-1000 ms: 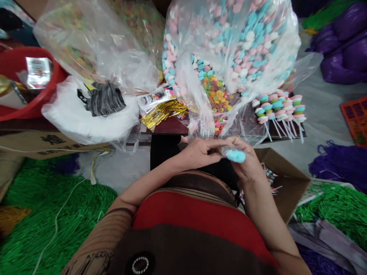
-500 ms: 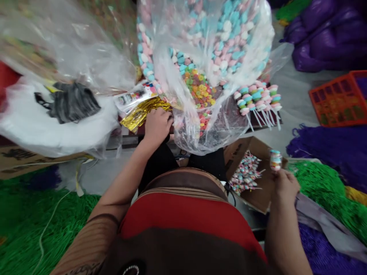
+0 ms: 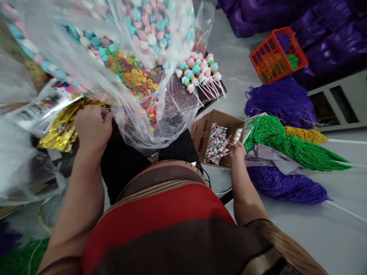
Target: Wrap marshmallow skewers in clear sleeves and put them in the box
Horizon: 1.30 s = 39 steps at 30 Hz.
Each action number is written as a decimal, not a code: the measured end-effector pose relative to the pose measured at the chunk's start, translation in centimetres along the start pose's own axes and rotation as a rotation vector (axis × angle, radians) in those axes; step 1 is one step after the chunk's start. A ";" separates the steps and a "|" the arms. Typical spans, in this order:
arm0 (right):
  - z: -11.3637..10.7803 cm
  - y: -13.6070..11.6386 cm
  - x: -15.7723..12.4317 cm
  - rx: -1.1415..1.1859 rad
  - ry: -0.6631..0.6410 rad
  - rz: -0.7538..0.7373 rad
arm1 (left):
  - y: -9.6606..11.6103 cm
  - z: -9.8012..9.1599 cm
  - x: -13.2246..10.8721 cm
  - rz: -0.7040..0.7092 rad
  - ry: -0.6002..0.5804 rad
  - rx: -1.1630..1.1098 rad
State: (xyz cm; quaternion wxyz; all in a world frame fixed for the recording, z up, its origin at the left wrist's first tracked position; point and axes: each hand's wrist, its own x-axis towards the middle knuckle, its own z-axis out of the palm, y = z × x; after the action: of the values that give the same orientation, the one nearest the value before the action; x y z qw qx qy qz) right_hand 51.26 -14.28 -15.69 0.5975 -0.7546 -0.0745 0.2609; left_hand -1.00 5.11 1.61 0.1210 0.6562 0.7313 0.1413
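Observation:
My right hand (image 3: 238, 150) pinches the stick of a wrapped marshmallow skewer (image 3: 237, 135), holding it upright at the right side of a cardboard box (image 3: 197, 138). Inside the box lies a heap of wrapped marshmallow skewers (image 3: 217, 143). My left hand (image 3: 94, 128) rests with curled fingers on a bundle of gold twist ties (image 3: 61, 131) at the table's front edge. Its fingertips are partly hidden. Beside it lies a printed plastic packet (image 3: 46, 103). Unwrapped marshmallow skewers (image 3: 200, 70) stand out over the table's right corner, sticks towards me.
A big clear bag (image 3: 151, 30) of pastel marshmallows and an open bag of gummy rings (image 3: 134, 76) fill the table. On the floor to the right are an orange crate (image 3: 265, 57), purple sacks (image 3: 246, 17), and green (image 3: 266, 131) and purple stringy bundles (image 3: 281, 101).
My view has turned to the right. The wrapped skewer in my right hand has come in from beyond the box to its right side. My left hand stays at the gold twist ties.

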 end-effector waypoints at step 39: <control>26.2 -17.2 -27.2 -0.081 -1.254 -0.539 | 2.9 -1.4 -5.6 0.276 -0.115 -1.214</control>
State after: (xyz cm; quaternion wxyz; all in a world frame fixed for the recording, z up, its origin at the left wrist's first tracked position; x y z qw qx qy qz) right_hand 18.85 1.47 4.87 0.4567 -0.4375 -0.6017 0.4878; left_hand 1.76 -0.24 3.91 0.4923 0.5654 0.4212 0.5105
